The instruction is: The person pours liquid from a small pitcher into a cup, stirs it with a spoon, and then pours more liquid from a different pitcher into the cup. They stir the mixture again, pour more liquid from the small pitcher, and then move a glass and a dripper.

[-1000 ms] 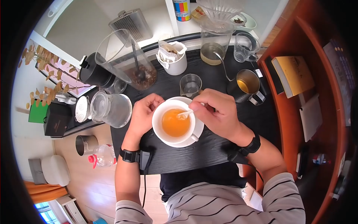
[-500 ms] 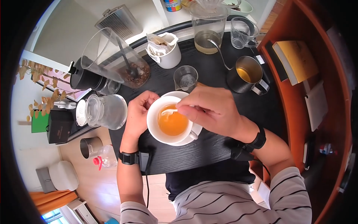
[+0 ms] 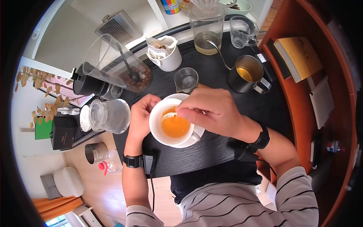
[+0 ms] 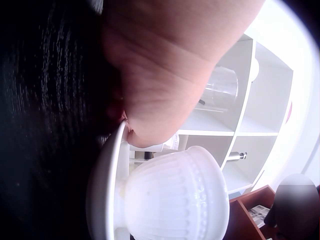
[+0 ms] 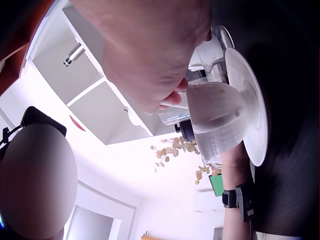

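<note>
A white cup (image 3: 154, 130) of orange-amber liquid (image 3: 176, 128) stands on a white saucer (image 3: 200, 133) near the desk's front. My left hand (image 3: 140, 119) is at the saucer's left side; in the left wrist view its thumb and fingers pinch the saucer's rim (image 4: 102, 185), beside the cup's ribbed wall (image 4: 170, 197). Above the cup, my right hand (image 3: 213, 113) pinches a white spoon (image 3: 170, 114), whose lower end dips into the liquid. The hand covers the handle's upper part. In the right wrist view, the fingertips (image 5: 175, 97) are right over the cup's rim.
Just behind the cup stands a small glass beaker (image 3: 186, 77). A steel gooseneck pot (image 3: 236, 81) is to the right, a glass jug (image 3: 117, 117) to the left. Further back are a white mug (image 3: 171, 62), a tall glass vessel (image 3: 145, 64) and a glass mug (image 3: 236, 39).
The spoon has swung from the cup's right side to its upper left, and the right hand has moved left over the cup. The left hand keeps its hold on the saucer.
</note>
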Tool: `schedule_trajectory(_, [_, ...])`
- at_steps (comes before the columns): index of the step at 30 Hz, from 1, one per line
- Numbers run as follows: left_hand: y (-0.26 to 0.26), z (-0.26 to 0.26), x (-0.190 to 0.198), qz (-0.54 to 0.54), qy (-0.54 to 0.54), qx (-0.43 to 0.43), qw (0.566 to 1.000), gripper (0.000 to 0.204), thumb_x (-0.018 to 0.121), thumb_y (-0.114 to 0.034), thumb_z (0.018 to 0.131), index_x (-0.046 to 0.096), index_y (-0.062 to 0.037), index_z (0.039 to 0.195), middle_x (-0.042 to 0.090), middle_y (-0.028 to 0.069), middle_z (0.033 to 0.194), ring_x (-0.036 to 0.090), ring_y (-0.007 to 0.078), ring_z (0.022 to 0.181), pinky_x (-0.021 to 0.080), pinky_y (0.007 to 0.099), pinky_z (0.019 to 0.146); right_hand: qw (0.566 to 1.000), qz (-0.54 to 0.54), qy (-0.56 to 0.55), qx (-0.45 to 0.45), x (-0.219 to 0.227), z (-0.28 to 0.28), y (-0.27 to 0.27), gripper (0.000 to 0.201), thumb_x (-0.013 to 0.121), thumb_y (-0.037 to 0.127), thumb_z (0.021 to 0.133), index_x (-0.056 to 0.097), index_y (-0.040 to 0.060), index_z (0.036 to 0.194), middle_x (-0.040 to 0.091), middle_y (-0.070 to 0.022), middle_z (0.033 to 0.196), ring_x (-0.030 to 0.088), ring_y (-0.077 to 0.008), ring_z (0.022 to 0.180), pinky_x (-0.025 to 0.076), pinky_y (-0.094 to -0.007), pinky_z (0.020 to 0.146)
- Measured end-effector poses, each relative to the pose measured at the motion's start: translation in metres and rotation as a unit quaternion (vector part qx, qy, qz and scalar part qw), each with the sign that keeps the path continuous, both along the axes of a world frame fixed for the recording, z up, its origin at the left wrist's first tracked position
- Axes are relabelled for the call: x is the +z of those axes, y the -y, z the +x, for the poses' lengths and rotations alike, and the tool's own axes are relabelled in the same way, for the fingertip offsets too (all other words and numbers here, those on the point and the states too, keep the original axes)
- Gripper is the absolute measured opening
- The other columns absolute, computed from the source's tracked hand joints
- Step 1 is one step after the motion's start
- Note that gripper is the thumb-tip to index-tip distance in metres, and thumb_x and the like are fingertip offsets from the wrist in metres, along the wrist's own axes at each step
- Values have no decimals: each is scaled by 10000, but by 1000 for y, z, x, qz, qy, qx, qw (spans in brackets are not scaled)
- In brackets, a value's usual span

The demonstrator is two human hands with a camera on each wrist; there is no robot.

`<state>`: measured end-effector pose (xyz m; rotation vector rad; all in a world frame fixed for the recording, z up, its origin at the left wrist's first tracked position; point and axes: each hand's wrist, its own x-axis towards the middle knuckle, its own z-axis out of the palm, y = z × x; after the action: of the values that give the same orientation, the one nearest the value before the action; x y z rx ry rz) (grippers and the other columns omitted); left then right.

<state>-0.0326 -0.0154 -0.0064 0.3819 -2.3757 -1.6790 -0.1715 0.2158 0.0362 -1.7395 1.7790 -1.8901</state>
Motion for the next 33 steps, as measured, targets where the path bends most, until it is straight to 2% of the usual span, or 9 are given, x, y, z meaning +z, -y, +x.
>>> schedule_trajectory(6, [1, 0, 2, -10, 11, 1, 1000, 122, 802, -51, 932, 705, -13, 995, 675, -55, 802, 565, 4, 718, 460, 194, 657, 998, 24, 30, -41, 2, -3, -3, 88, 815, 91, 937, 786, 15, 971, 724, -68, 813, 623, -138, 619, 450, -282, 554])
schedule_trajectory(9, [0, 0, 2, -14, 7, -1, 1000, 120, 802, -52, 931, 706, -14, 992, 673, -56, 798, 562, 3, 716, 459, 193, 657, 999, 25, 21, -14, 3, -2, -4, 93, 819, 94, 933, 785, 15, 968, 716, -67, 803, 616, -143, 610, 447, -286, 551])
schedule_trajectory(11, [0, 0, 1, -11, 7, 1, 1000, 121, 802, -54, 930, 706, -15, 991, 671, -57, 796, 559, 3, 716, 457, 194, 656, 998, 38, 35, 36, 2, -1, -5, 86, 814, 86, 932, 786, 15, 970, 718, -67, 805, 617, -147, 609, 448, -285, 551])
schedule_trajectory(15, [2, 1, -2, -12, 9, 1, 1000, 124, 805, -57, 928, 706, -18, 991, 666, -60, 794, 555, 2, 716, 455, 198, 655, 999, 26, 17, 22, 3, 1, -1, 82, 808, 78, 933, 785, 11, 973, 720, -70, 808, 625, -150, 615, 452, -286, 553])
schedule_trajectory(17, [3, 1, -2, -14, 11, 2, 1000, 124, 805, -57, 929, 706, -18, 993, 665, -60, 794, 553, 2, 716, 454, 199, 655, 999, -27, 31, -36, -1, 2, 4, 105, 796, 126, 950, 740, 46, 910, 633, -67, 737, 607, -219, 621, 468, -346, 597])
schedule_trajectory(20, [2, 0, -1, -12, 14, 3, 1000, 124, 805, -57, 930, 706, -18, 995, 664, -60, 794, 554, 2, 715, 454, 199, 655, 997, 12, 66, -47, 5, 1, -1, 114, 792, 128, 956, 736, 42, 908, 637, -71, 742, 607, -216, 624, 467, -342, 586])
schedule_trajectory(24, [-1, 0, 1, 5, 15, 7, 1000, 123, 802, -56, 933, 704, -16, 997, 669, -58, 798, 560, 3, 716, 456, 196, 657, 998, 16, 55, -37, 6, 0, -3, 127, 792, 136, 959, 732, 37, 906, 639, -71, 738, 609, -213, 620, 458, -338, 572])
schedule_trajectory(26, [0, 0, 0, 2, 11, 5, 1000, 124, 802, -53, 931, 704, -16, 998, 672, -56, 802, 563, 3, 718, 457, 195, 658, 999, 18, 39, 10, 8, -1, -5, 84, 798, 77, 940, 761, 7, 915, 673, -56, 748, 586, -152, 604, 432, -294, 547])
schedule_trajectory(33, [2, 0, -3, -3, 8, 5, 1000, 131, 806, -47, 922, 707, -15, 1001, 675, -57, 808, 563, 2, 717, 455, 195, 658, 1000, -24, 14, -9, 1, -1, 1, 62, 798, 61, 939, 775, 4, 947, 677, -59, 753, 600, -150, 619, 436, -290, 557])
